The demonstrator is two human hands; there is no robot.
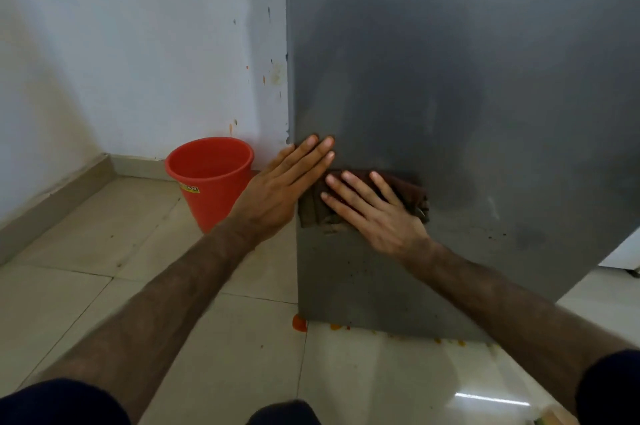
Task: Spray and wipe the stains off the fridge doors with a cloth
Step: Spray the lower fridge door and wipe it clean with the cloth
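My right hand (375,213) lies flat on a dark brown cloth (414,194), fingers spread wide and straight, pressing it against the grey fridge door (467,78). The cloth sits low on the door, near its left edge, bunched in folds under my palm, with its right end sticking out past my thumb side. My left hand (284,189) is flat too, fingers straight and close together, its fingertips (327,142) on the door's left edge just above the cloth; the hand holds nothing, and its little-finger side touches the cloth's left end.

The door's surface is dull and smeared, with small dark specks below the cloth and more near the lower right. Along the door's bottom edge, orange stains (299,323) spot the tiled floor (207,338), the biggest blob at the bottom left corner.

To the left of the door stands a red bucket (211,178) on the floor, close to the white wall (138,43), just beside my left wrist in this view. The wall beside the door's left edge carries little orange and dark splashes (264,79). Dark sleeves show at the bottom corners of the view.
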